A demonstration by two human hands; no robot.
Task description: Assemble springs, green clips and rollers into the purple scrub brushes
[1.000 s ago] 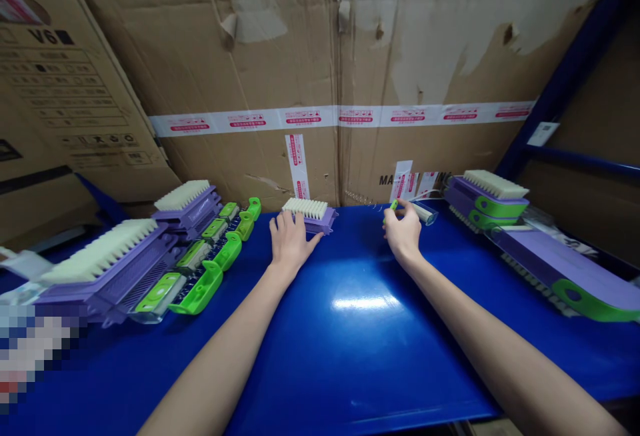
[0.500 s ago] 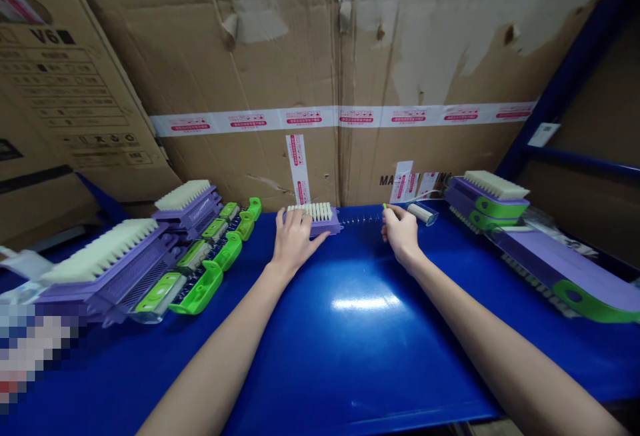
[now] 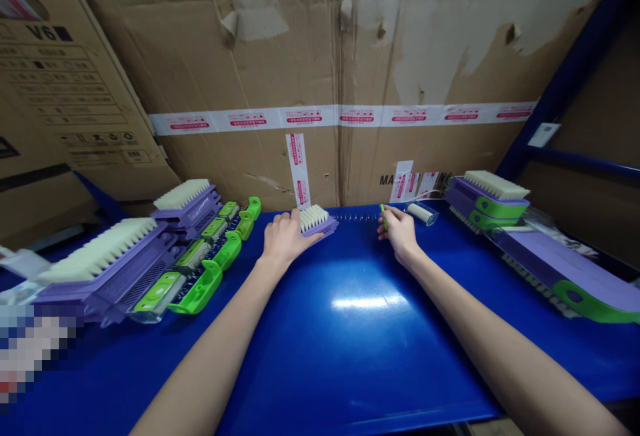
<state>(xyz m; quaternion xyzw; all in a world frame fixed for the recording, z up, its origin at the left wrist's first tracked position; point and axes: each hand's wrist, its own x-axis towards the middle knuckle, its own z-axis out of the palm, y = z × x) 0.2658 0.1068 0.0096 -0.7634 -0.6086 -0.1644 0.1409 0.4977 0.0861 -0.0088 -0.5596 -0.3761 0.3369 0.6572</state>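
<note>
My left hand (image 3: pixel 285 241) is closed around the left end of a purple brush head (image 3: pixel 320 225), thumb along its near side. The brush head lies bristles up and slightly turned at the back of the blue table, and its white bristles (image 3: pixel 314 216) show past my fingers. My right hand (image 3: pixel 400 233) pinches a small green plastic part (image 3: pixel 383 215), mostly covered by the fingers. Between the two hands runs a line of small shiny coils (image 3: pixel 356 217), perhaps a spring. Just behind my right hand rests a clear case with a white roller (image 3: pixel 421 213).
Purple brush heads (image 3: pixel 103 249) are stacked on the left, beside several green plastic clips (image 3: pixel 200 287) and clear-and-green cases (image 3: pixel 159 296). Purple-and-green brushes (image 3: pixel 565 263) are piled on the right. Cardboard (image 3: pixel 260 76) walls off the blue table's (image 3: pixel 350 356) back.
My left hand has shifted a little left, and the brush head has turned, its right end swinging away. My right hand has moved slightly left, with more of the green part showing.
</note>
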